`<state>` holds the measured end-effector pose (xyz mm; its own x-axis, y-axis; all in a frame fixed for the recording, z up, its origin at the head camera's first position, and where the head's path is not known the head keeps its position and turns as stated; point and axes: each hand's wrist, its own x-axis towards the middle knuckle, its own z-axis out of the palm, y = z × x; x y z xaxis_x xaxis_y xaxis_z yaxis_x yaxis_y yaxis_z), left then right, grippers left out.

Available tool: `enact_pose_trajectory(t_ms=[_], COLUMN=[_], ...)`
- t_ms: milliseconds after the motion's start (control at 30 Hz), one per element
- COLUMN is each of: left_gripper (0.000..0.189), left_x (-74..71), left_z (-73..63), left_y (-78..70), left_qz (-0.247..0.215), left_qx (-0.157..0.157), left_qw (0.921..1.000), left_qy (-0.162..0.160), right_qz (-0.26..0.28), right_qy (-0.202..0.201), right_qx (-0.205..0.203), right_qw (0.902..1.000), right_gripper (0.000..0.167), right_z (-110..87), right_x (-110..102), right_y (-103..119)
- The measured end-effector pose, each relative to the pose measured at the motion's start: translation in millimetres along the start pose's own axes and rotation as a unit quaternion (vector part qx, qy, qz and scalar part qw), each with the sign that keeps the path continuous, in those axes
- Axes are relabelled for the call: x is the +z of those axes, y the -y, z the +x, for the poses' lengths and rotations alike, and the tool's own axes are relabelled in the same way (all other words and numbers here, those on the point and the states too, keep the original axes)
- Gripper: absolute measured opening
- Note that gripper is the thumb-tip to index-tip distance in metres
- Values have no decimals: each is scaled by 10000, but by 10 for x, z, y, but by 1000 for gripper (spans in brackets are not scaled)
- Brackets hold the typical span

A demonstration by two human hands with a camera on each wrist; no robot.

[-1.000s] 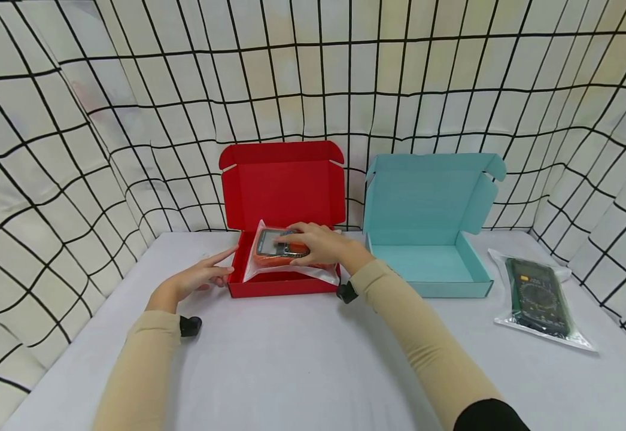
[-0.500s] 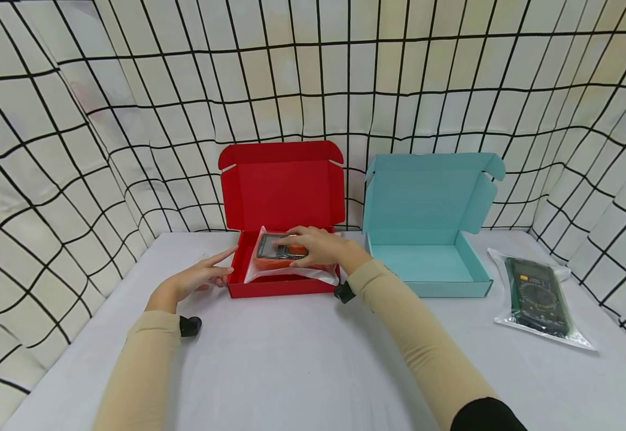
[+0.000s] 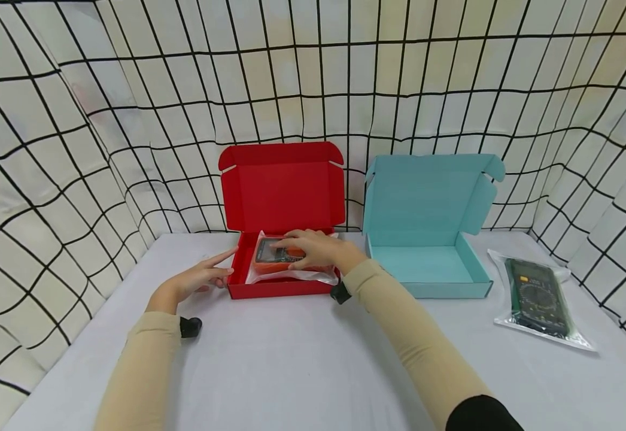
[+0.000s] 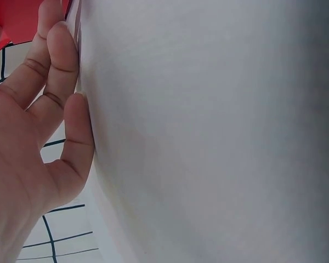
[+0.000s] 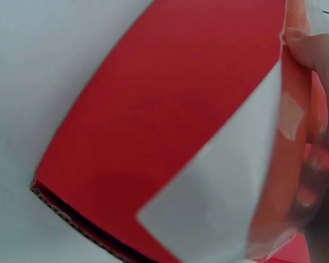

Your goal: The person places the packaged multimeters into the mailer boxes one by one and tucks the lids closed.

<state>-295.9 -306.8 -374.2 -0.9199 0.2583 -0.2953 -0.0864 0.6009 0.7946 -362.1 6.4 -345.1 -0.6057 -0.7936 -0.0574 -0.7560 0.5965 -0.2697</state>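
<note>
The orange multimeter (image 3: pixel 273 257) sits inside the red box (image 3: pixel 280 291), screen up, sealed in a clear plastic bag (image 3: pixel 291 276) whose loose near edge reaches the front wall; whether it rests flat on the bottom I can't tell. The right hand (image 3: pixel 318 248) grips it from above, thumb on the near side, other fingers spread over its face. I'd expect a stiff body of modest weight in a slick, soft skin, so the firm long sides should hold better than the loose plastic; the screen deserves light pressure. The left hand (image 3: pixel 197 279), fingers extended and slightly apart, touches the box's left wall. Right of that stand a light-blue box (image 3: pixel 447 291), lid raised, then a bagged dark-green multimeter (image 3: pixel 539 297) on the white desk (image 3: pixel 270 365).
</note>
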Motion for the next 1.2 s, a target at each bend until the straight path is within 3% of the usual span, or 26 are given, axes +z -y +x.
enact_pose_trajectory(t_ms=[267,900,1200], left_gripper=[79,80,80], left_x=[-14,-4,-14], left_z=[-21,38,11], left_y=[13,-9,-11], left_qz=[-4,70,30], left_qx=[-30,-12,-46], left_qw=[10000,10000,10000], left_qy=[-20,-2,-7], right_qz=[-257,-720,-530], right_qy=[11,-544,-261], right_qx=[-84,-297,-142], right_qw=[9996,9955,9982], right_gripper=[73,80,81], right_z=[45,78,86], right_x=[5,-111,65], right_y=[30,33,12])
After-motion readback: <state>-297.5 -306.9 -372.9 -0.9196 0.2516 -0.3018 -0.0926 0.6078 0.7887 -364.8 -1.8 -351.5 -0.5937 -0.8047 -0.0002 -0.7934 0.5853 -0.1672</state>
